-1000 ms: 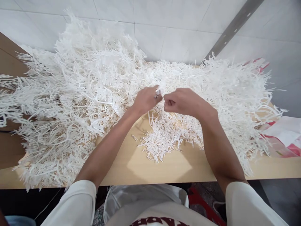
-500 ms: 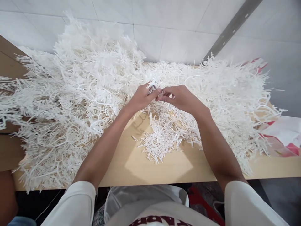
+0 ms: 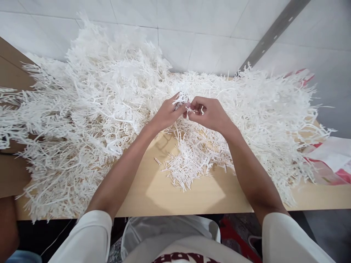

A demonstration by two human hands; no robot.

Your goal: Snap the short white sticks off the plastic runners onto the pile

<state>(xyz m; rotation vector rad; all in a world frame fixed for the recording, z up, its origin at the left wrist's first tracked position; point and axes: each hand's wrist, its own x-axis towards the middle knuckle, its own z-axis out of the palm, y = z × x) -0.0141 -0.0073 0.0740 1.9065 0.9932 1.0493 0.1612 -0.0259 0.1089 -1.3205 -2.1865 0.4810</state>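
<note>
My left hand (image 3: 169,113) is closed on a white branching piece (image 3: 179,99) that shows above its fingers, over the middle of the table. My right hand (image 3: 207,112) meets it from the right, fingers curled in a pinch at the same white piece; the fingertips of both hands nearly touch. Below the hands lies a small heap of short white sprigs (image 3: 186,170) on the wooden table. A large pile of white branching pieces (image 3: 90,98) rises on the left, and another pile (image 3: 263,106) spreads on the right.
The pale wooden table (image 3: 153,197) shows in front of me. Behind it stands a tiled wall (image 3: 208,47) with a slanting grey metal strip (image 3: 274,33). A red and white plastic bag (image 3: 329,171) lies at the right. Cardboard (image 3: 13,73) stands at the far left.
My right hand's fingers have curled more and its knuckles have risen slightly. My left hand has barely moved and keeps its hold. The view has shifted slightly.
</note>
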